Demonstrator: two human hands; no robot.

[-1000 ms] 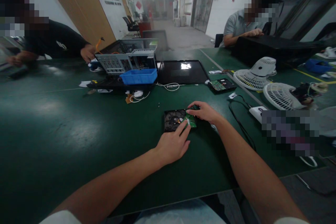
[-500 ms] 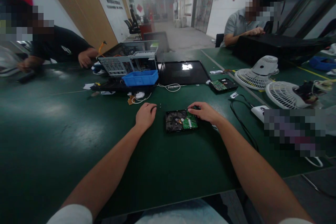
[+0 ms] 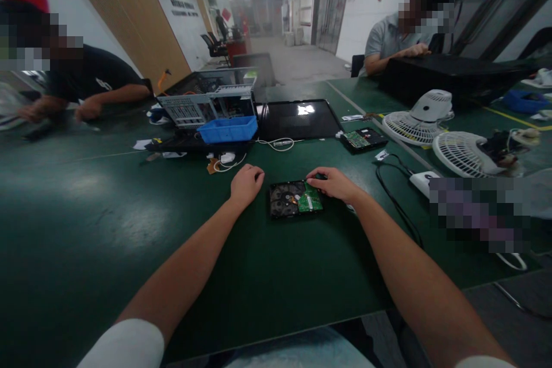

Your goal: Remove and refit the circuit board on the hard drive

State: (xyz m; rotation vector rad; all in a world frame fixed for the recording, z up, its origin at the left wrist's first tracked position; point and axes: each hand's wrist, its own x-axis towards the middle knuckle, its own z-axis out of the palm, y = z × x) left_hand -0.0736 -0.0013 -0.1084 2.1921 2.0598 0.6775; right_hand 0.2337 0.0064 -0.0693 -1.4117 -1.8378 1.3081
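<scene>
A hard drive (image 3: 283,200) lies on the green table in front of me, its green circuit board facing up at the right end. My right hand (image 3: 333,185) is closed at the drive's upper right corner, thumb and forefinger around something small and dark that I cannot make out. Just left of the drive, apart from it, my left hand (image 3: 247,187) rests on the table with its fingers curled in. Whatever may be inside those fingers is hidden.
A blue tray (image 3: 228,130) stands before an open computer case (image 3: 185,108). Behind lies a black panel (image 3: 302,121); a second drive (image 3: 364,139) sits farther right. White fan parts (image 3: 416,126), a power strip (image 3: 425,181) and cables occupy the right. Two people work across the table.
My left hand has shifted right, towards the drive, over the spot where tiny bits lay. My right hand stays at the drive's corner. The person at left has drawn a hand back from the case.
</scene>
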